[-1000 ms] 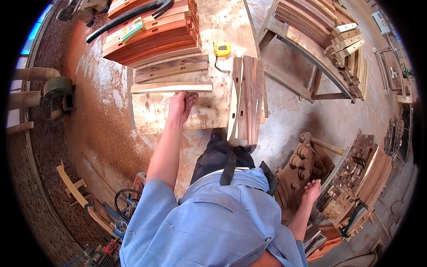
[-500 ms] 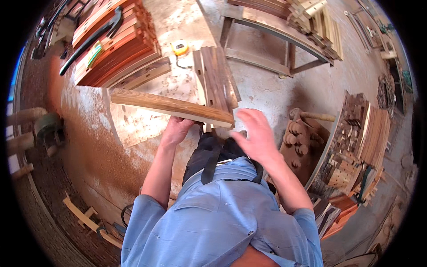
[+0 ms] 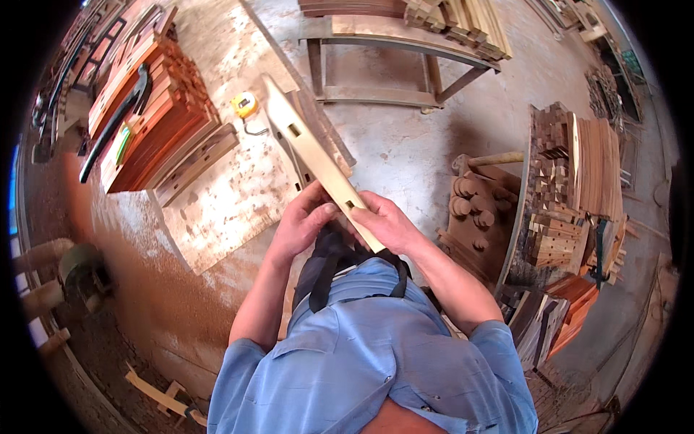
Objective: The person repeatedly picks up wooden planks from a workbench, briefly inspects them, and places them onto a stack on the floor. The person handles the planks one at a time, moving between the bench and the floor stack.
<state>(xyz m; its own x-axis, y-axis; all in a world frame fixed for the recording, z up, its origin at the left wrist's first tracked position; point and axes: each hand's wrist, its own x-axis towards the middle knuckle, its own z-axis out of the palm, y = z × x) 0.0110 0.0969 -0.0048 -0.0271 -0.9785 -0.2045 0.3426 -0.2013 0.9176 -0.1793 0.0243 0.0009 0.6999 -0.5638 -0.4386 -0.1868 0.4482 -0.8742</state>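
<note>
Head cam: both hands hold a pale mortised slat [image 3: 322, 163] in front of the torso, near end close to the waist, far end slanting up-left over the plywood sheet [image 3: 210, 224]. L hand [image 3: 303, 220] is curled at the slat's left edge, thumb alongside, fingers partly hidden underneath. R hand [image 3: 387, 220] is closed on the right edge, thumb by the near mortise; 2nd mortise visible toward the far end. Far tip is a bit blurred.

Dark slats [image 3: 334, 137] lie on the sheet's right side, partly behind the held pc. Yellow tape measure [image 3: 244, 104] sits just left of its far end. Farther left: reddish slat stack [image 3: 170, 116] w/ black-handled claw hammer [image 3: 114, 132] and small yellow-green packet [image 3: 122, 142] on top. Far side: metal-frame table [image 3: 405, 43] w/ more wood pcs. Right: upright brown board stack [image 3: 598, 166].
</note>
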